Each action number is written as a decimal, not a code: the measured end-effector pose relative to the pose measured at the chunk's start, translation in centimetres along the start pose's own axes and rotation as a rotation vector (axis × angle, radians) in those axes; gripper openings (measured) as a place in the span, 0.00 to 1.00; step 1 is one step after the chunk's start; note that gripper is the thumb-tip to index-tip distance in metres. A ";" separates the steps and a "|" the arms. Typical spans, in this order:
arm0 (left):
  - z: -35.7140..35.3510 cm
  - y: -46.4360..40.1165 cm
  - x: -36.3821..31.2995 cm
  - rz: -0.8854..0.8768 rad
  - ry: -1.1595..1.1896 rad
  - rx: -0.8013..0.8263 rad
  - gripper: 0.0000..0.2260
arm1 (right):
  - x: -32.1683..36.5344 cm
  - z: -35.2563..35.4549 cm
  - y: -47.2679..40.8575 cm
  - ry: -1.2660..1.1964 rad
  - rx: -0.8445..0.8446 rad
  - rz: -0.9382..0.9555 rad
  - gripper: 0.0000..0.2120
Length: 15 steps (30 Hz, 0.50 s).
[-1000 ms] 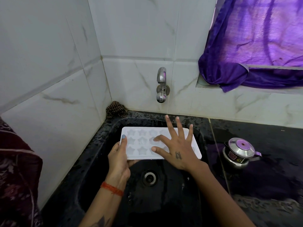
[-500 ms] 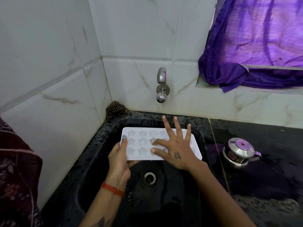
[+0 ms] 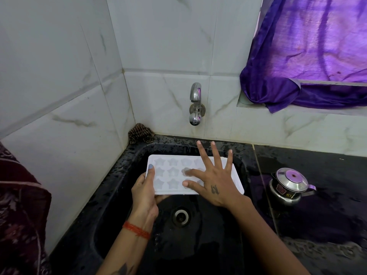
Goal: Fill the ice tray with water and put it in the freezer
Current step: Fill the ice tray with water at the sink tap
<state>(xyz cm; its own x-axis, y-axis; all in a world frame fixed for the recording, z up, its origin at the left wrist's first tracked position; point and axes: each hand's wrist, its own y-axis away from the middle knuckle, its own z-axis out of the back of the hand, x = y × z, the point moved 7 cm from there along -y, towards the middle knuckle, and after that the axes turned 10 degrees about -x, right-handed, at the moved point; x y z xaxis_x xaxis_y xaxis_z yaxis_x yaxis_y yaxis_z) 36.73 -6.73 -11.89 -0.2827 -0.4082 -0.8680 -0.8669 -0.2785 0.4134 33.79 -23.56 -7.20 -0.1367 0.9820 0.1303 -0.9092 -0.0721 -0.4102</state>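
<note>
A white ice tray (image 3: pixel 170 175) with star-shaped cells is held level over the black sink (image 3: pixel 127 167). My left hand (image 3: pixel 144 190) grips its left edge, thumb on top and fingers underneath. My right hand (image 3: pixel 215 179) lies flat over the tray's right half with fingers spread, the index finger and thumb touching the cells. A steel tap (image 3: pixel 195 104) sticks out of the tiled wall above the tray's far edge; no water runs from it. I cannot tell whether the cells hold water.
The sink's drain (image 3: pixel 180 216) lies below the tray. A small steel kettle (image 3: pixel 289 187) stands on the wet black counter to the right. A purple curtain (image 3: pixel 309 50) hangs over the window ledge. A dark scrubber (image 3: pixel 140 133) sits in the sink's back-left corner.
My right hand has slid slightly away from me across the tray, fingertips now past its far edge. The tray and my left hand have stayed in place.
</note>
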 end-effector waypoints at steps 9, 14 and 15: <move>0.0 -0.1 0.0 0.004 -0.009 0.000 0.10 | 0.4 0.2 -0.1 -0.068 0.011 0.003 0.31; -0.2 0.1 0.0 0.002 -0.007 0.008 0.09 | 0.0 0.3 0.1 -0.017 -0.060 0.013 0.33; -0.2 0.2 0.0 0.002 -0.008 0.009 0.09 | -0.1 0.2 0.1 -0.011 -0.067 0.013 0.34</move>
<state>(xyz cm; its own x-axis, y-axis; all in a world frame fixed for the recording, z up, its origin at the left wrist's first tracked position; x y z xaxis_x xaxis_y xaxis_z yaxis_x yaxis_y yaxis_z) 36.64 -6.92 -11.79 -0.2872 -0.4021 -0.8694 -0.8701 -0.2700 0.4123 33.61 -23.67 -7.08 -0.1524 0.9792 0.1341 -0.8790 -0.0722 -0.4714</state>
